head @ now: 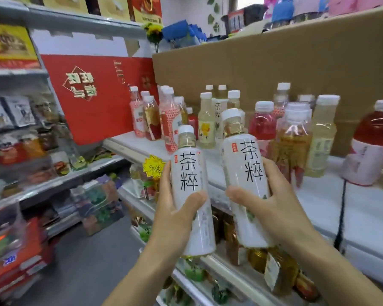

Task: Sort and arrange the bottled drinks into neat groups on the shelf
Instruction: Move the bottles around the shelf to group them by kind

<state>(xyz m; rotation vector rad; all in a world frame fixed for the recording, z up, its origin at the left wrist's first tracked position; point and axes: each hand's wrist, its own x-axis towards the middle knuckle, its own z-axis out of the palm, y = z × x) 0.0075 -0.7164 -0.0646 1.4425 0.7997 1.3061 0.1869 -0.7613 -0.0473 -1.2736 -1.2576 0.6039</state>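
Observation:
My left hand (173,213) grips a white-labelled tea bottle (189,173) with black characters and a white cap. My right hand (274,202) grips a second, matching tea bottle (244,164). Both bottles are held upright in the air in front of the white shelf (318,195). On that shelf stand several mixed bottles: pink-labelled ones (168,120) at the left, pale yellow ones (206,122) in the middle, a red drink (262,124), an amber one (293,142), a pale one (322,138) and a large red bottle (372,142) at the far right.
A brown cardboard sheet (274,62) backs the shelf. A red gift box (93,96) leans at its left end. Lower shelves hold more bottles (276,270). Snack racks (20,133) fill the left side across a grey aisle floor (86,261). A black cable (341,213) hangs over the shelf edge.

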